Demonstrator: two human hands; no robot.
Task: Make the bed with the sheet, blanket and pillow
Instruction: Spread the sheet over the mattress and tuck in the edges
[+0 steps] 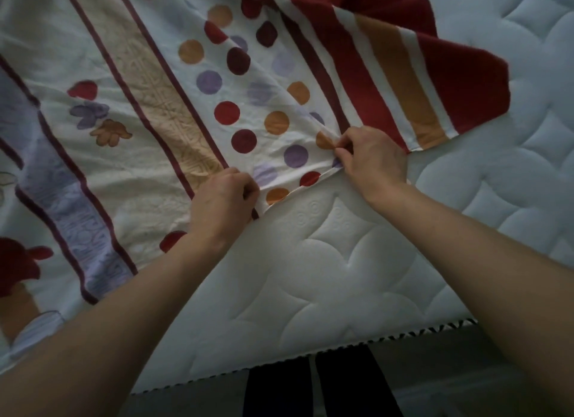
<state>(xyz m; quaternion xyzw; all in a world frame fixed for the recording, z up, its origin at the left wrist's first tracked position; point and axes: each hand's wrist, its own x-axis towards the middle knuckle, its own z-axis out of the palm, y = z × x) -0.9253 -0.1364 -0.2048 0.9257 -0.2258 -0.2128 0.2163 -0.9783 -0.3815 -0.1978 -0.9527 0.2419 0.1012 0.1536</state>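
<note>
A cream sheet with red, orange and lilac dots, stripes and flowers lies spread over the left and middle of a white quilted mattress. Its near hem runs diagonally between my two hands. My left hand is closed on the hem at the lower middle. My right hand pinches the hem a little farther right and up. A red-and-orange striped corner of the sheet is folded over at the upper right. No blanket or pillow is in view.
Bare mattress shows along the near side and the whole right side. The mattress's near edge has dark piping. Below it are the grey bed side and my dark-clad legs.
</note>
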